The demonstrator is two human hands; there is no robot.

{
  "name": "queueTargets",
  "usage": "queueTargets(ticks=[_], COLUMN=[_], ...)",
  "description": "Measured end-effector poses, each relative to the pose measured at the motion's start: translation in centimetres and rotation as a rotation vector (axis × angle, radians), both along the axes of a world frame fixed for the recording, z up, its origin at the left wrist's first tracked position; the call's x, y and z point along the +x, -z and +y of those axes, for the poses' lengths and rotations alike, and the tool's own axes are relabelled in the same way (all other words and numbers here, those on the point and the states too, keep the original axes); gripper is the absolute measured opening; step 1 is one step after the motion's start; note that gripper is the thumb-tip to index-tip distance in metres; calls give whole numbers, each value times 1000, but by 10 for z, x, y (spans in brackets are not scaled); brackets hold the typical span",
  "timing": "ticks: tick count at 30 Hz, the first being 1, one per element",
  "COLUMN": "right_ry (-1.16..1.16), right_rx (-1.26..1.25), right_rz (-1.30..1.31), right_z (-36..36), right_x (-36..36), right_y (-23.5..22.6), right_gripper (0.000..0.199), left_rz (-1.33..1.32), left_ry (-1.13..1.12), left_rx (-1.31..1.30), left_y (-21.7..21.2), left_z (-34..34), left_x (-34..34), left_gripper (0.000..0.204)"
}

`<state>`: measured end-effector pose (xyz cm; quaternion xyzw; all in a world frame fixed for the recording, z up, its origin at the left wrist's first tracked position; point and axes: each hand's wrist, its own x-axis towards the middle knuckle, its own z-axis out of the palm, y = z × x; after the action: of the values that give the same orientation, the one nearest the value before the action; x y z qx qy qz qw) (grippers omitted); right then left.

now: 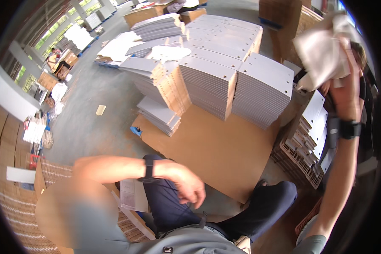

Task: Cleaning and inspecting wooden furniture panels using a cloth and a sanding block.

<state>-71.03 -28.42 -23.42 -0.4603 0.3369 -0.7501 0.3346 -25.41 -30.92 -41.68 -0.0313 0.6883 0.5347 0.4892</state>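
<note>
My right hand [346, 72] is raised high at the right, gripping a crumpled white sheet [321, 53] that hangs above a crate of white cards. My left hand [190, 186] hovers over my lap with its fingers loosely curled and nothing in it; a dark band circles its wrist. My legs in dark trousers [258, 207] stretch toward a large brown cardboard sheet [211, 152] on the floor.
Tall stacks of grey-white flat cardboard blanks [224, 76] stand on the brown sheet ahead. A brown plastic crate [300, 163] with white cards sits at the right. Corrugated bundles [21, 211] lie at my left. Another person stands behind the crate, others work far back.
</note>
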Motion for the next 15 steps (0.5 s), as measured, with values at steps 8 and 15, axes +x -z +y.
queueTargets(ticks=[8,15], right_ry=[-317,-307], right_rx=[380,297], right_rz=[476,420], right_z=[-126,-127], right_x=[267,315], right_y=[28,104], right_gripper=[48,42], left_rz=[262,381], left_ry=[-903,-1804], left_rx=[-212,-233], left_y=[76,146], left_z=[-23,-112], left_x=[25,109], left_gripper=[53,34])
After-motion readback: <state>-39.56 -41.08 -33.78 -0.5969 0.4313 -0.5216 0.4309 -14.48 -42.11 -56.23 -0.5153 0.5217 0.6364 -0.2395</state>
